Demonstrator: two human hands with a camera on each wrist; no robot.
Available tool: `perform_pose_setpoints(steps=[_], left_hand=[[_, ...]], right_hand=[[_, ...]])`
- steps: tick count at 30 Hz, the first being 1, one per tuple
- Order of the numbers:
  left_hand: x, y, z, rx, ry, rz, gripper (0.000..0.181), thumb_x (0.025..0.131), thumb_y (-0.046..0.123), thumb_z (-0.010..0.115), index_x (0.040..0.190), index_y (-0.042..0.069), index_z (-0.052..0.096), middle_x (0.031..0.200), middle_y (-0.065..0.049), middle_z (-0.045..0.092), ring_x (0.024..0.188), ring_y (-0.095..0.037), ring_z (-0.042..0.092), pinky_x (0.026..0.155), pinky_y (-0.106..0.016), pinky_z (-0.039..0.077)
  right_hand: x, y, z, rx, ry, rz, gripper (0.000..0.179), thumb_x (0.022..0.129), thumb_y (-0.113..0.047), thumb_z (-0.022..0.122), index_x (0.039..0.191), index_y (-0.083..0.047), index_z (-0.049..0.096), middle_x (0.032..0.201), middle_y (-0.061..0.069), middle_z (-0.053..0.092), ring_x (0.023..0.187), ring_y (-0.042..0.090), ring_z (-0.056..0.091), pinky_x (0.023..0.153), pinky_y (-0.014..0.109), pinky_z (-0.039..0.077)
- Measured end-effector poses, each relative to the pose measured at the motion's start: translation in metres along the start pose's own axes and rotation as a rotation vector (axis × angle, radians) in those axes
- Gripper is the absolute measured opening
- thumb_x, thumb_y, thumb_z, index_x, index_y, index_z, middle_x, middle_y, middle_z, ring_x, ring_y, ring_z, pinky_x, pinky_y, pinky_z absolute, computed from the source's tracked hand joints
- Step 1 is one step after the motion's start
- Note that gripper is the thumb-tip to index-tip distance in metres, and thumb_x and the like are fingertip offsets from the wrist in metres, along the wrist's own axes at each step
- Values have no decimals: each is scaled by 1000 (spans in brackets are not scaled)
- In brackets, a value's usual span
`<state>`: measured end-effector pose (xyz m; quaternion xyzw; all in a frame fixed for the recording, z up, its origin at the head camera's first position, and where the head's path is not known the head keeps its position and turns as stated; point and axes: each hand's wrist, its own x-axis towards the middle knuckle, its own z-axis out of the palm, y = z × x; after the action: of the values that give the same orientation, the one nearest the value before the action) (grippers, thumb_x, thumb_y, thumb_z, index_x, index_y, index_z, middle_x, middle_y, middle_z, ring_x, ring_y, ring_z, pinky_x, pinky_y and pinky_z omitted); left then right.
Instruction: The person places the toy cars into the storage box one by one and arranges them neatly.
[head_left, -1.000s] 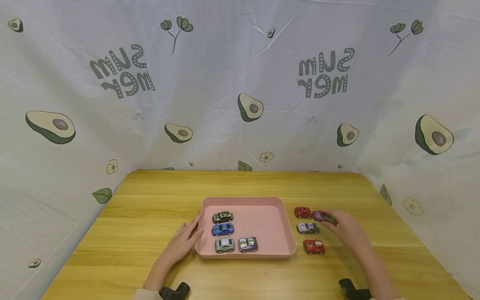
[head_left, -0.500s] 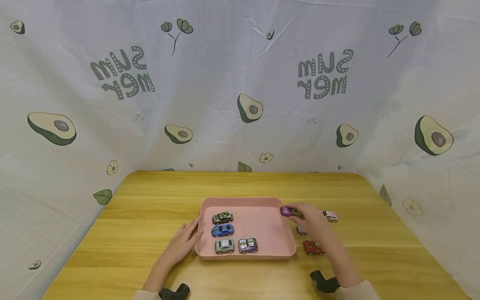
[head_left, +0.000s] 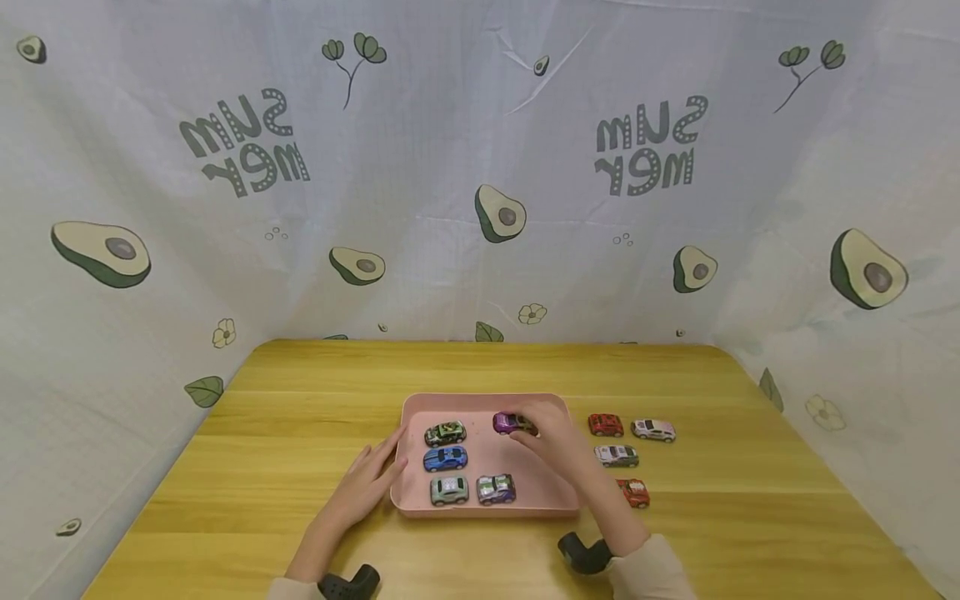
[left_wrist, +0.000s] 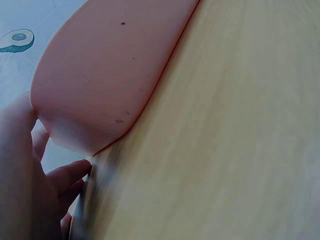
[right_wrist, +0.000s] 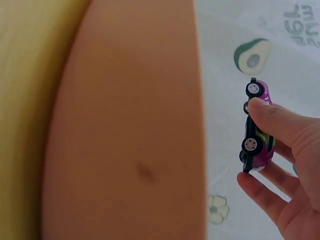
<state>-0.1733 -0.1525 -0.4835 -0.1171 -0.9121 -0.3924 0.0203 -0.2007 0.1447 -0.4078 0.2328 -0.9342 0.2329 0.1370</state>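
Note:
My right hand (head_left: 551,433) pinches a purple toy car (head_left: 510,423) over the back part of the pink tray (head_left: 495,514). In the right wrist view the thumb lies across the wheel side of that purple toy car (right_wrist: 260,130), lifted above the tray's wall (right_wrist: 130,125). At the tray's left edge my left hand (head_left: 365,483) rests with its fingers extended, touching the rim; the left wrist view shows the hand (left_wrist: 42,170) by the tray's corner. Inside the tray sit a camouflage car (head_left: 446,433), a blue car (head_left: 446,458), a pale green car (head_left: 449,490) and a white-striped car (head_left: 496,489).
Right of the tray, on the wooden table (head_left: 300,408), stand a red car (head_left: 605,425), a white car (head_left: 653,430), a silver car (head_left: 617,456) and another red car (head_left: 636,492), partly behind the right forearm. A printed curtain (head_left: 435,167) hangs behind and beside the table.
My right hand has carried the purple toy car leftward from beside the red and white cars to above the tray. The left hand stays at the tray's edge.

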Motion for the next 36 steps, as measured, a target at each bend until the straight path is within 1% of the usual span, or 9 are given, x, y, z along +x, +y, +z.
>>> perform_pose_setpoints(steps=[4, 6, 9, 12, 13, 18, 25, 32, 36], left_hand=[[0, 0, 0, -10, -1, 0, 53, 94, 39, 45, 143, 27, 30, 144, -8, 38, 133, -27, 36, 115, -49, 11], [0, 0, 1, -9, -1, 2, 53, 93, 39, 45, 143, 27, 30, 144, -7, 38, 133, -27, 36, 115, -49, 11], [0, 0, 2, -6, -4, -1, 53, 93, 40, 45, 143, 28, 30, 144, -7, 38, 133, -27, 36, 115, -48, 11], [0, 0, 2, -2, 3, 1, 52, 94, 39, 44, 143, 27, 30, 144, -8, 38, 132, -28, 36, 115, -49, 11], [0, 0, 2, 0, 8, 6, 52, 94, 39, 44, 143, 26, 31, 143, -9, 39, 132, -29, 36, 115, -49, 11], [0, 1, 1, 13, 12, 12, 52, 94, 39, 43, 143, 25, 30, 143, -10, 39, 132, -30, 36, 114, -51, 12], [-1, 1, 1, 15, 8, 8, 52, 94, 40, 43, 143, 26, 30, 143, -9, 40, 132, -31, 36, 114, -51, 12], [0, 1, 2, 17, 14, 12, 52, 94, 39, 44, 143, 26, 30, 143, -8, 40, 132, -30, 37, 114, -51, 13], [-1, 0, 2, 10, 7, 7, 52, 94, 39, 44, 143, 27, 30, 143, -7, 39, 132, -29, 36, 114, -50, 12]], right_hand=[[0, -8, 13, -72, 11, -27, 33, 73, -19, 75, 105, -18, 67, 100, -3, 68, 96, 14, 62, 87, 33, 52], [-1, -9, 19, -107, -2, -50, 32, 72, -20, 75, 104, -19, 67, 98, -5, 69, 93, 12, 62, 85, 31, 52], [-3, -9, 27, -84, -57, -32, 30, 75, -19, 73, 104, -20, 67, 100, -5, 68, 95, 12, 62, 87, 32, 51], [-6, -8, 33, -28, -116, 25, 27, 78, -21, 70, 106, -21, 66, 104, -5, 67, 101, 13, 59, 92, 34, 49], [-6, -8, 34, -12, -127, 32, 27, 79, -21, 70, 106, -20, 66, 104, -5, 66, 101, 14, 59, 92, 35, 49], [-5, -5, 40, 15, -171, 27, 27, 79, -21, 68, 106, -18, 65, 106, -2, 65, 102, 17, 59, 91, 37, 49], [-4, -1, 47, 10, -187, 1, 27, 78, -18, 69, 105, -16, 65, 106, 0, 66, 102, 19, 60, 90, 39, 49], [-2, -1, 49, 9, -218, 40, 28, 80, -20, 68, 108, -18, 64, 110, 0, 65, 106, 19, 58, 92, 39, 48], [-2, -2, 48, 9, -226, 28, 27, 80, -18, 68, 107, -17, 64, 109, 0, 65, 105, 19, 59, 91, 39, 48]])
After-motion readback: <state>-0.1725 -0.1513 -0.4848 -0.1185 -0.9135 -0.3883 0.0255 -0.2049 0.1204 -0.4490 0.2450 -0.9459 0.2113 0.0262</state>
